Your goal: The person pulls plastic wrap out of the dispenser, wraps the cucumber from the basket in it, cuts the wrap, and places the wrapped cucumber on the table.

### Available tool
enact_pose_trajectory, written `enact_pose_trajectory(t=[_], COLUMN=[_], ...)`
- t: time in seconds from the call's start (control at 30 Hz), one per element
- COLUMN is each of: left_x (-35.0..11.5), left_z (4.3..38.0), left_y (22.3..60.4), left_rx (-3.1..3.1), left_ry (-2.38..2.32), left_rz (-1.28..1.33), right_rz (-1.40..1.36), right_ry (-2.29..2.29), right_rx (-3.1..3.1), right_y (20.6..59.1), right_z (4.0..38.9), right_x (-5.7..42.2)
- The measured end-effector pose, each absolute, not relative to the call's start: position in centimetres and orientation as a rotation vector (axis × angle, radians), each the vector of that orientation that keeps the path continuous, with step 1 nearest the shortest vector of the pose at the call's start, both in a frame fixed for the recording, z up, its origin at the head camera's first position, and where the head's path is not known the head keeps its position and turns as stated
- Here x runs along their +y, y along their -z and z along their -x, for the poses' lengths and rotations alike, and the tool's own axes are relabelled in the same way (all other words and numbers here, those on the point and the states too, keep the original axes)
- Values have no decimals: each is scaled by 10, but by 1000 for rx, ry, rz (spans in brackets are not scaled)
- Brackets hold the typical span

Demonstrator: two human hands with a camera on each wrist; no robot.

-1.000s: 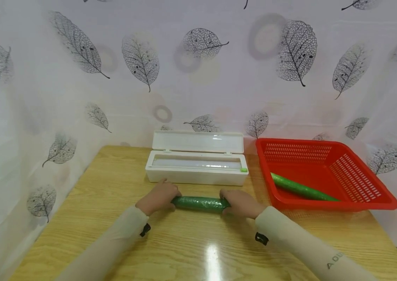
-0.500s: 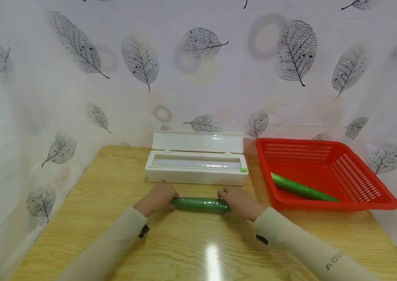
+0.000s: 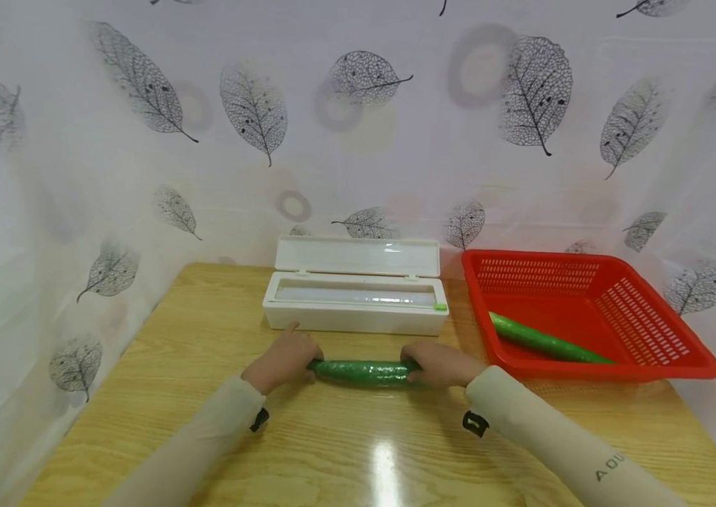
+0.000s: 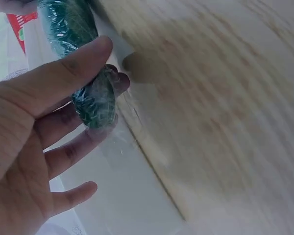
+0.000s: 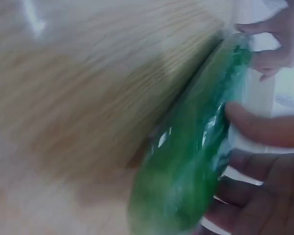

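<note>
A green cucumber (image 3: 364, 374), wrapped in shiny clear film, lies crosswise just over the wooden table in the head view. My left hand (image 3: 284, 359) pinches its left end; in the left wrist view the thumb (image 4: 83, 61) is on one side, fingers round the other, the little finger sticking out. Crinkled film bunches at that tip. At the other end my right hand (image 3: 443, 363) holds the cucumber, its thumb (image 5: 264, 128) on the wrapped side and the other fingers curled beneath in the right wrist view.
Behind the hands stands a white cling film box (image 3: 358, 321), lid raised, with a film roll (image 3: 345, 294) inside and a green slider (image 3: 440, 307) at its right. A red basket (image 3: 586, 372) at the right holds another cucumber (image 3: 548, 342). A patterned sheet (image 3: 358, 162) hangs behind the table.
My right hand has gone over the cucumber's end and then back a little to the right, its wrist turning. The cucumber has shifted slightly toward me; the left hand has barely moved.
</note>
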State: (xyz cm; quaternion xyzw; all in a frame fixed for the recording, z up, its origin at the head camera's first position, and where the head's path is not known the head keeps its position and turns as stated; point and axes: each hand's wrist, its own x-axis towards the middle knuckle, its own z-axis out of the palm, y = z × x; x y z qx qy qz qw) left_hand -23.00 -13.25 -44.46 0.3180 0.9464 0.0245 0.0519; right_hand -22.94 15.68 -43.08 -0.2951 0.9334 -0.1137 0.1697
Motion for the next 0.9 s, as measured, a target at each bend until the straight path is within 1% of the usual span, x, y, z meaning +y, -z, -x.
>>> enact_pose_trajectory(t=[0.17,0.27,0.33,0.7,0.8,0.9], left_x=[-134,-135,-136,-137,-138,-139], left_z=[229,229,230,227,227,228], left_y=[443,444,445,448,448,448], left_rx=[2868,2864,2867,2878,2878,2872], left_ry=[-106,-97,-81,-27,-43,-59], left_rz=[-984,-999,-999,-957,-954,-961], right_rz=[1048,1115,1101,838,881,1013], right_ry=[184,173,216,396,326,218], right_rx=[2782,2828,2824,2618,2662,2751], right_y=[437,439,438,435,437,440], right_z=[226,224,225,235,234,231], right_x=[153,151,151,159,157,154])
